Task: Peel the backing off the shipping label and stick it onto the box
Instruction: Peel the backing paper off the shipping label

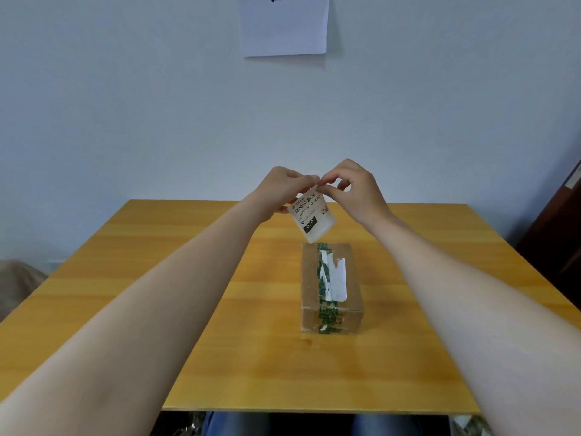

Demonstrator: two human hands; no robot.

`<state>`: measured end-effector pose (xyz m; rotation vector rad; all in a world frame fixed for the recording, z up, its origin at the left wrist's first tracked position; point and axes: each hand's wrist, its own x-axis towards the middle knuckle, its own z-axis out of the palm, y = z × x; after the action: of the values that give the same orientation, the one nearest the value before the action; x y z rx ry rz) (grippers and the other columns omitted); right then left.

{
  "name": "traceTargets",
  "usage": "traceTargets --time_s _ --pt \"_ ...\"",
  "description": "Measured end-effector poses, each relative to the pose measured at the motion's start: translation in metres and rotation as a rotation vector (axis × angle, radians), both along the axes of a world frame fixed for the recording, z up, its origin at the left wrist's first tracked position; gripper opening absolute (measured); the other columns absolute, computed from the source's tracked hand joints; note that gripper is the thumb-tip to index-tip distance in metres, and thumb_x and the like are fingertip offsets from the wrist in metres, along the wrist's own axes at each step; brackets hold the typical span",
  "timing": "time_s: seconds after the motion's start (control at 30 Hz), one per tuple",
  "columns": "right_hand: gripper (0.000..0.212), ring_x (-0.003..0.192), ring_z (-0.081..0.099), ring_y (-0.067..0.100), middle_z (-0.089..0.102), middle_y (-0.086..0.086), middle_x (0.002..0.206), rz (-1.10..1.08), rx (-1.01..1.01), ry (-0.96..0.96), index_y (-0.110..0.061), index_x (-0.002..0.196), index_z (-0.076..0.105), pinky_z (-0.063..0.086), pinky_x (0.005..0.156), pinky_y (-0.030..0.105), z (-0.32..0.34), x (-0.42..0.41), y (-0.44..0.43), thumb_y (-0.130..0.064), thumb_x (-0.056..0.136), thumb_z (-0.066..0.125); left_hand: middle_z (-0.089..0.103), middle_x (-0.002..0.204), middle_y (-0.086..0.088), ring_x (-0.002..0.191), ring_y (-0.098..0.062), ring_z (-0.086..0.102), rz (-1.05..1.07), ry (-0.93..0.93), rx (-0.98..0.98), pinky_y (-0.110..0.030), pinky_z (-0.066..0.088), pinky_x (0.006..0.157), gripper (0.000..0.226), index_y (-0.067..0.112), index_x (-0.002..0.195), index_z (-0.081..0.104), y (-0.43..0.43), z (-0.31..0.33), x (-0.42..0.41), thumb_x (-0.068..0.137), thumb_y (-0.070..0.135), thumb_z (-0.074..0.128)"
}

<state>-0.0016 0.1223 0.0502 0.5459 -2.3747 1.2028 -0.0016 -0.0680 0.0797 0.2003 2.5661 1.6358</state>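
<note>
A white shipping label point(311, 217) with barcodes and a black "070" patch hangs tilted in the air above the far end of the box. My left hand point(283, 187) grips its upper left edge. My right hand point(353, 187) pinches its top right corner between thumb and forefinger. The fingertips of both hands nearly meet at that top edge. Below lies a brown cardboard box point(331, 287) with green printed tape down its middle and torn white label remains on its top face.
The box rests on a yellow wooden table point(157, 278) that ends against a pale wall. A white paper sheet point(284, 23) hangs on the wall. A dark piece of furniture point(559, 234) stands at the right edge.
</note>
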Motion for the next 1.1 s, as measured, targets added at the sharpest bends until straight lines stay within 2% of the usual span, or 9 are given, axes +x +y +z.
traceTargets --time_s 0.07,0.17,0.33,0.43,0.6,0.73,0.9,1.1 --pt "0.022 0.082 0.061 0.019 0.066 -0.002 0.104 0.001 0.012 0.003 -0.042 0.085 0.072 0.049 0.078 0.023 -0.001 0.000 0.001 -0.022 0.091 0.082 0.077 0.102 -0.007 0.085 -0.021 0.067 -0.004 -0.007 -0.001 -0.032 0.051 0.070 0.034 0.011 0.102 0.080 0.001 -0.001 -0.001 0.098 0.042 0.066" --pt "0.019 0.085 0.063 0.024 0.067 -0.003 0.105 -0.006 0.020 -0.010 -0.041 0.087 0.074 0.050 0.080 0.028 -0.002 0.000 0.002 -0.024 0.091 0.082 0.080 0.102 -0.003 0.087 -0.021 0.070 -0.009 -0.023 0.010 -0.035 0.054 0.077 0.027 0.016 0.095 0.080 0.002 -0.002 0.000 0.098 0.039 0.067" --pt "0.020 0.085 0.063 0.024 0.066 -0.003 0.104 -0.019 0.027 -0.014 -0.042 0.087 0.074 0.047 0.076 0.019 -0.002 0.000 0.004 -0.025 0.091 0.082 0.080 0.098 0.002 0.079 -0.013 0.072 0.008 -0.033 0.001 -0.034 0.054 0.078 0.023 0.019 0.094 0.079 0.003 -0.003 0.000 0.099 0.036 0.066" --pt "0.023 0.085 0.063 0.024 0.065 -0.004 0.104 -0.019 0.021 -0.013 -0.044 0.086 0.073 0.047 0.076 0.019 -0.003 0.002 0.004 -0.024 0.091 0.081 0.079 0.104 0.001 0.080 -0.013 0.072 0.033 -0.044 0.010 -0.034 0.054 0.080 0.022 0.019 0.098 0.079 0.003 -0.004 -0.001 0.098 0.036 0.065" --pt "0.020 0.085 0.063 0.025 0.065 -0.004 0.104 -0.030 0.032 -0.016 -0.040 0.087 0.074 0.048 0.077 0.022 -0.004 0.003 0.005 -0.022 0.092 0.081 0.074 0.095 0.005 0.078 -0.013 0.070 0.068 -0.074 0.048 -0.035 0.053 0.080 0.019 0.019 0.099 0.076 0.000 -0.005 -0.001 0.099 0.036 0.066" --pt "0.015 0.084 0.062 0.025 0.066 -0.004 0.104 -0.032 0.029 -0.022 -0.035 0.089 0.076 0.046 0.073 0.016 -0.005 0.003 0.007 -0.021 0.092 0.080 0.074 0.092 0.005 0.081 -0.017 0.069 0.095 -0.095 0.078 -0.036 0.053 0.080 0.022 0.014 0.105 0.076 -0.002 -0.007 -0.002 0.098 0.033 0.066" --pt "0.021 0.085 0.061 0.023 0.066 -0.005 0.105 -0.028 0.002 -0.038 -0.040 0.086 0.074 0.048 0.078 0.023 -0.006 0.004 0.008 -0.021 0.092 0.080 0.072 0.091 0.006 0.077 -0.014 0.069 0.125 -0.121 0.101 -0.034 0.052 0.076 0.015 0.018 0.094 0.072 -0.004 -0.008 -0.004 0.097 0.032 0.067" --pt "0.018 0.081 0.058 0.018 0.064 -0.009 0.102 -0.028 -0.009 -0.042 -0.036 0.087 0.075 0.045 0.074 0.013 -0.008 0.004 0.011 -0.019 0.092 0.080 0.072 0.091 0.006 0.076 -0.013 0.070 0.148 -0.146 0.147 -0.034 0.052 0.078 0.014 0.018 0.097 0.072 -0.008 -0.011 -0.006 0.097 0.031 0.067"
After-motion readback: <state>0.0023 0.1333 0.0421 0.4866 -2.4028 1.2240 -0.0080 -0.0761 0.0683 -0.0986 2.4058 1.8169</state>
